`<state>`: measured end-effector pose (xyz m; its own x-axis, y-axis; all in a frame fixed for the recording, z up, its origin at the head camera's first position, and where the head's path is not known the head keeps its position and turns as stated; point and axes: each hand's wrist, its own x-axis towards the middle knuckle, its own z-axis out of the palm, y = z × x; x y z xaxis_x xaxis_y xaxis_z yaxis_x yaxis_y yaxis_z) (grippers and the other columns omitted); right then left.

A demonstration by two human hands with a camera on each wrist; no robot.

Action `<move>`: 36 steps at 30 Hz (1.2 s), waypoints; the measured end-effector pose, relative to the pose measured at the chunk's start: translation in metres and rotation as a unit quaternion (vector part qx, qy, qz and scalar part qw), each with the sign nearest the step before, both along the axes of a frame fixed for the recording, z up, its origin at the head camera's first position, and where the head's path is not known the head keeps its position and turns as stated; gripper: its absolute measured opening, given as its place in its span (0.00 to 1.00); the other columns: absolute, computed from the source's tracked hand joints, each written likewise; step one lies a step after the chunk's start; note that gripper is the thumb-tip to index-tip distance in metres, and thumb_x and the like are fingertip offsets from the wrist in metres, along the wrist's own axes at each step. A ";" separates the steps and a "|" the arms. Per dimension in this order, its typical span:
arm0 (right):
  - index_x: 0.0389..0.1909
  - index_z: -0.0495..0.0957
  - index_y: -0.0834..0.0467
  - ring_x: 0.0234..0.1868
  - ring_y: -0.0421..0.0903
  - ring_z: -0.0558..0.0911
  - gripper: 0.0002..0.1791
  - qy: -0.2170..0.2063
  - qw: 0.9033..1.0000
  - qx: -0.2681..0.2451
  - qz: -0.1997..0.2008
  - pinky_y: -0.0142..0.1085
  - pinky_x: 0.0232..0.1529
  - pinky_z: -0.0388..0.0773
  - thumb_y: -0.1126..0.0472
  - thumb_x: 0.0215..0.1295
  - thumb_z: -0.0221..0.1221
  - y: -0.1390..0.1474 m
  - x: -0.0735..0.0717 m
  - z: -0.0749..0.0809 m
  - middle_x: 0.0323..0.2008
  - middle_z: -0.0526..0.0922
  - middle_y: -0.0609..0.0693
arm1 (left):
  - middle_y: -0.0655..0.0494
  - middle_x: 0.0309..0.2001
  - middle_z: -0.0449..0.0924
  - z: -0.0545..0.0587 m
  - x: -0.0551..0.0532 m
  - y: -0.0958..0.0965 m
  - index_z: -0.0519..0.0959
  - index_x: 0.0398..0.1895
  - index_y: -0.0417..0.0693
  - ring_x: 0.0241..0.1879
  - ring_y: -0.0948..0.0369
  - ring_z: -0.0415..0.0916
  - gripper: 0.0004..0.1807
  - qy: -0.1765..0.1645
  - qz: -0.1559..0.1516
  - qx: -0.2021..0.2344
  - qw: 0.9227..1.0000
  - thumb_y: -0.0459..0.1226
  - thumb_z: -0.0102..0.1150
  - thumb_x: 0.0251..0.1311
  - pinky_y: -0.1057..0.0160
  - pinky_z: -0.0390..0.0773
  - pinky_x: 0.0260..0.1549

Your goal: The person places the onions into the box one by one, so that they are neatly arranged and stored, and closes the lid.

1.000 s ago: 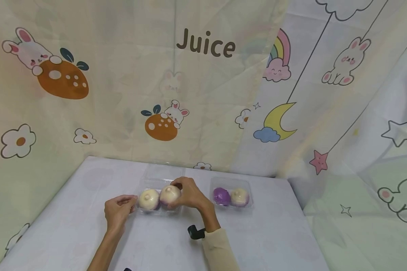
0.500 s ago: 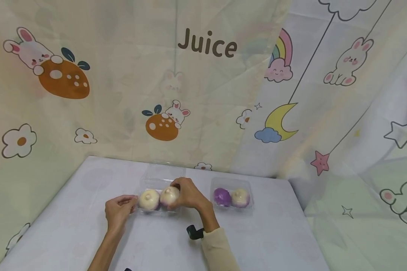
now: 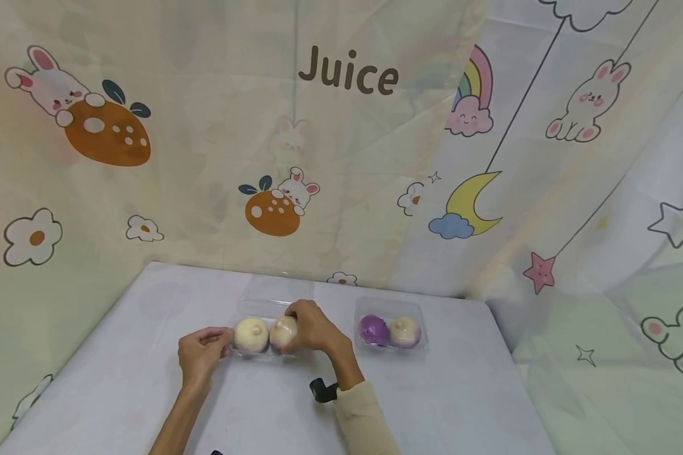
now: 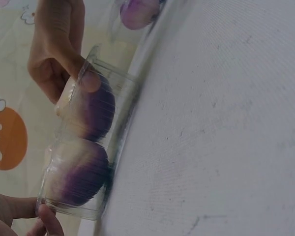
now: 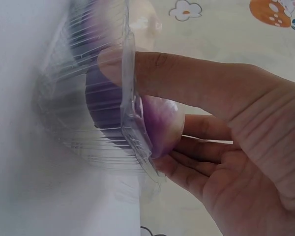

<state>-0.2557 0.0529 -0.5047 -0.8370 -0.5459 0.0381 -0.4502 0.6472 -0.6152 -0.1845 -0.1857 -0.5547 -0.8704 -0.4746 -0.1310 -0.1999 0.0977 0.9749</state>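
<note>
A clear plastic clamshell box (image 3: 266, 358) stands on the table with its lid (image 3: 277, 289) folded back. Side by side in it are a left turnip (image 3: 249, 335) and a right turnip (image 3: 283, 335), both cream on top and purple below. My left hand (image 3: 199, 355) pinches the box's left rim between thumb and finger, as the left wrist view also shows. My right hand (image 3: 314, 327) grips the right turnip. Its thumb (image 5: 110, 66) reaches down between turnip and plastic wall, while the fingers lie on the far side, partly hidden behind the turnip.
To the right is a second clear plastic box (image 3: 390, 349) with a purple turnip (image 3: 373, 330) and a cream-topped turnip (image 3: 404, 332) in it. The white table (image 3: 273, 411) ends at the back against a printed cloth (image 3: 193, 189).
The left turnip has turned so that its nub now points further right. The right turnip has shifted slightly in my right hand, which covers more of it. My left hand keeps its pinch.
</note>
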 end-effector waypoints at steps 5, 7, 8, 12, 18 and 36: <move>0.42 0.89 0.59 0.40 0.35 0.78 0.25 0.017 1.000 0.011 0.013 0.26 0.46 0.78 0.62 0.40 0.88 -0.002 -0.001 -0.004 0.37 0.89 0.44 | 0.53 0.31 0.91 -0.001 0.002 -0.001 0.86 0.50 0.26 0.23 0.66 0.82 0.13 0.003 -0.006 0.006 1.000 0.29 0.71 0.68 0.71 0.87 0.23; 0.42 0.90 0.58 0.40 0.35 0.78 0.25 0.020 1.000 0.015 0.016 0.26 0.46 0.78 0.62 0.40 0.88 -0.002 -0.001 -0.004 0.36 0.89 0.44 | 0.54 0.31 0.91 -0.001 0.002 -0.001 0.86 0.50 0.26 0.23 0.66 0.82 0.13 0.006 -0.006 0.008 1.000 0.29 0.70 0.68 0.71 0.87 0.23; 0.42 0.90 0.58 0.40 0.35 0.78 0.25 0.020 1.000 0.017 0.017 0.26 0.46 0.78 0.62 0.40 0.88 -0.003 -0.001 -0.005 0.36 0.89 0.44 | 0.54 0.31 0.91 -0.002 0.002 -0.001 0.86 0.50 0.26 0.23 0.66 0.82 0.12 0.005 -0.005 0.008 1.000 0.29 0.70 0.69 0.71 0.87 0.23; 0.42 0.90 0.59 0.40 0.36 0.79 0.24 0.020 0.999 0.021 0.022 0.27 0.46 0.78 0.61 0.42 0.88 -0.005 0.000 -0.004 0.37 0.90 0.46 | 0.56 0.29 0.90 -0.001 0.002 0.000 0.87 0.48 0.27 0.22 0.66 0.82 0.11 0.005 0.000 0.001 1.000 0.30 0.70 0.69 0.70 0.88 0.24; 0.45 0.90 0.59 0.41 0.37 0.79 0.25 0.030 0.999 0.035 0.028 0.26 0.46 0.79 0.60 0.44 0.87 -0.005 -0.001 -0.005 0.38 0.90 0.46 | 0.57 0.29 0.90 0.000 0.000 0.000 0.87 0.48 0.27 0.22 0.67 0.82 0.12 0.006 0.003 0.000 1.000 0.30 0.70 0.68 0.70 0.88 0.23; 0.47 0.89 0.60 0.43 0.39 0.81 0.29 0.044 0.998 0.043 0.025 0.29 0.50 0.82 0.64 0.41 0.88 -0.004 0.001 -0.002 0.41 0.91 0.49 | 0.56 0.30 0.90 0.000 0.000 0.002 0.88 0.48 0.28 0.22 0.67 0.82 0.11 0.010 0.002 -0.009 1.000 0.30 0.69 0.69 0.71 0.88 0.23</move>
<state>-0.2544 0.0494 -0.5067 -0.8041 -0.5914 0.0606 -0.5327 0.6716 -0.5149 -0.1841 -0.1837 -0.5543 -0.8709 -0.4799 -0.1060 -0.1817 0.1140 0.9767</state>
